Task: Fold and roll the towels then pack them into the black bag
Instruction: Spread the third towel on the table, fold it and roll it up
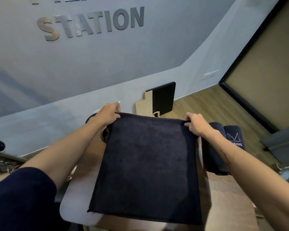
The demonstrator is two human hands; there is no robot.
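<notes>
Now, dark towel (148,164) laid flat on table (77,202), far corners pinched by left hand (107,115) and right hand (196,123), rolled towels (223,147) stacked just right.

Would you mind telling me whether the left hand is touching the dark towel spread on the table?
Touching. The head view shows the left hand pinching the far left corner of the dark towel, thumb and fingers closed on its edge, while the right hand pinches the far right corner.

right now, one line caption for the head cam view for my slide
Both hands, left and right, pinch the far corners of a dark towel on the table, rolled towels beside it.
</notes>
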